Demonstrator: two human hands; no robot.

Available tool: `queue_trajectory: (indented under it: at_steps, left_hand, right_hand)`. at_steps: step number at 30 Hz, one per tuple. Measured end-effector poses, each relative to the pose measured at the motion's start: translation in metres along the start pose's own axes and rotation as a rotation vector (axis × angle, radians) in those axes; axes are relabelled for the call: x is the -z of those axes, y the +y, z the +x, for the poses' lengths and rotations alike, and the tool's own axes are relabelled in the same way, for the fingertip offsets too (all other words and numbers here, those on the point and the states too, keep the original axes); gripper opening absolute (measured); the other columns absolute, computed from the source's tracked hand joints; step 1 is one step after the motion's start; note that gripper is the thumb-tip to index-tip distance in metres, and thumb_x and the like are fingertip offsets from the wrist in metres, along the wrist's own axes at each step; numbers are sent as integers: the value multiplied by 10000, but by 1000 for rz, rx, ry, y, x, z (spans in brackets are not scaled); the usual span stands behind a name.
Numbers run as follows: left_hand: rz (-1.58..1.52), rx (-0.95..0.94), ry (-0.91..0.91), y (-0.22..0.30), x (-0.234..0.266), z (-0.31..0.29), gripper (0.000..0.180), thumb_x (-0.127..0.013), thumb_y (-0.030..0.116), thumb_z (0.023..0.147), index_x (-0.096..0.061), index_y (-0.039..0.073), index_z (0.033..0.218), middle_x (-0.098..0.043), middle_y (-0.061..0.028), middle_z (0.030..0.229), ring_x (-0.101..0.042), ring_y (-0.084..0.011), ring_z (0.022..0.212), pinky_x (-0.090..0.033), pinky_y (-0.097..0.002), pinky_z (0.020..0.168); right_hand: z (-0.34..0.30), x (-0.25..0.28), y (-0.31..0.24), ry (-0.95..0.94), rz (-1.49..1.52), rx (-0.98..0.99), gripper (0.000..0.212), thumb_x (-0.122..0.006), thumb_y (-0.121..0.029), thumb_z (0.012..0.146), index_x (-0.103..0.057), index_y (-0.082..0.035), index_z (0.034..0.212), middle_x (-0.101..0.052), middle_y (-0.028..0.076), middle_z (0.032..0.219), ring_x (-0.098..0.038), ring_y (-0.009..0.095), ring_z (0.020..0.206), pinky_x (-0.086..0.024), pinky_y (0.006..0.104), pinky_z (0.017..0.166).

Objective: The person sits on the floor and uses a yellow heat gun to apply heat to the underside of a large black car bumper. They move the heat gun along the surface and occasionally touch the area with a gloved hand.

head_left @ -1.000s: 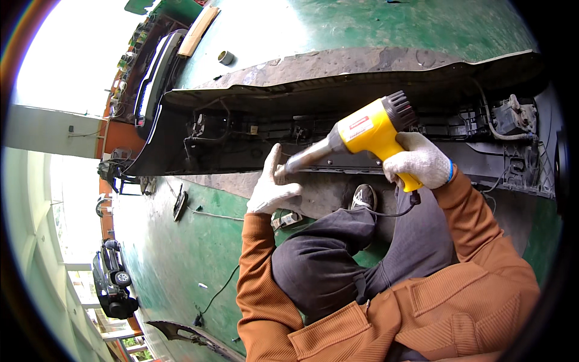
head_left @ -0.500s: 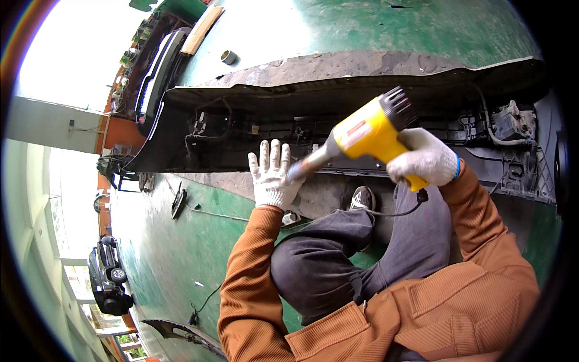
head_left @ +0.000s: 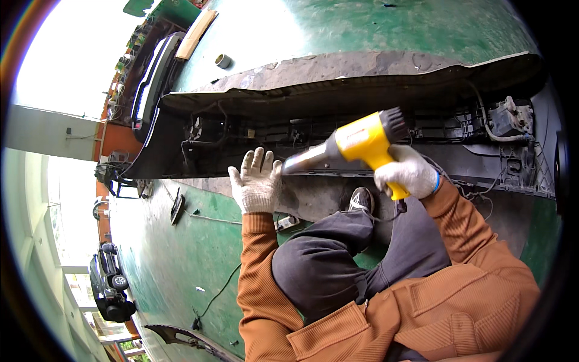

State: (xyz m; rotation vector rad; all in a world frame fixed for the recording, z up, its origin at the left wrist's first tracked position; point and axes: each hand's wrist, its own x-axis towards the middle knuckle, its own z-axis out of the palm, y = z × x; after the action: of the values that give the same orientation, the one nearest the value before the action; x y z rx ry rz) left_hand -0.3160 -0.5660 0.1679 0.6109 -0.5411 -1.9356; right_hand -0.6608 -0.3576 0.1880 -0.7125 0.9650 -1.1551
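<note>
I have the right hand (head_left: pixel 409 174), in a knitted glove, wrapped around the handle of a smooth yellow heat gun (head_left: pixel 363 141) above a long black bumper shell (head_left: pixel 232 164); the gloved left hand (head_left: pixel 258 188) spreads its fingers, holding nothing, beside the tapered nozzle (head_left: pixel 309 157). Glossy green floor (head_left: pixel 175 259) surrounds rough grey patches. A power strip (head_left: pixel 287 223) lies near the shoe (head_left: pixel 361 200); the heat gun hides part of the shell from me.

Off-white knitted gloves (head_left: pixel 258 198), left hand (head_left: pixel 256 182) and right hand (head_left: pixel 411 174); right cuff (head_left: pixel 435 181) blue-edged. Behind hands: ribbed rust-brown flap-pocketed jacket (head_left: pixel 338 330), dark-grey trousers (head_left: pixel 319 259). Between: dark white-laced shoe (head_left: pixel 362 198).
</note>
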Motion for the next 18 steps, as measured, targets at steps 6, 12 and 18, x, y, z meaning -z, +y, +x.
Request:
queue_trajectory:
  at_steps: [6,12,18]
  left_hand:
    - [137,-50,-57,17,32,5,410,-683,220,1021,-482,145,671,-449,11,715,-475,-166,744,-442,-394,753]
    - [341,-155,440,17,23,7,487,-674,215,1018,-360,213,645,-258,55,613,-277,-130,552,-327,-332,595]
    - [411,-20,287,8,4,-3,150,-620,236,1119,-608,123,1022,-549,38,783,-332,-58,508,-363,-261,461]
  right_hand:
    - [4,-9,19,20,159,47,334,-740,-134,937,-663,65,1193,-711,85,918,-685,143,770,-573,293,722]
    - [3,-19,16,-7,22,1,352,-739,-119,932,-665,65,1223,-696,79,915,-673,131,754,-567,293,706]
    - [3,-13,21,-6,-41,4,353,-731,-117,925,-665,65,1221,-695,81,910,-665,135,731,-563,300,692]
